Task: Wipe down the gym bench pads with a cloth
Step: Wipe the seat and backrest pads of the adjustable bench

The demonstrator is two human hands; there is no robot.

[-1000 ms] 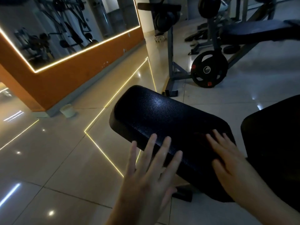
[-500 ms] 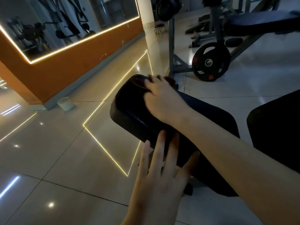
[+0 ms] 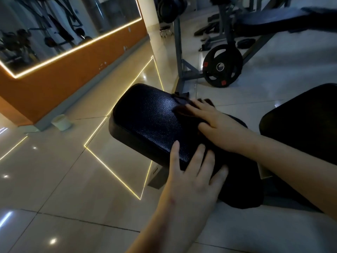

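Head view. Two hands, one cloth, two near pads. Right hand (image 3: 218, 128) flat on dark cloth (image 3: 181, 102) at centre pad (image 3: 149, 121) far edge; grip wide, fingers straight. Left hand (image 3: 193, 172) spread on near edge; grip wide, empty. Right forearm hides pad's right end. Second pad (image 3: 300, 121) just right. One weight plate (image 3: 222, 67) and one white cup (image 3: 61, 122) on floor.

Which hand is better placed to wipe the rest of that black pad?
The right hand: it lies flat on the dark cloth atop the bench pad. The left hand only rests on the pad's near edge, without cloth.
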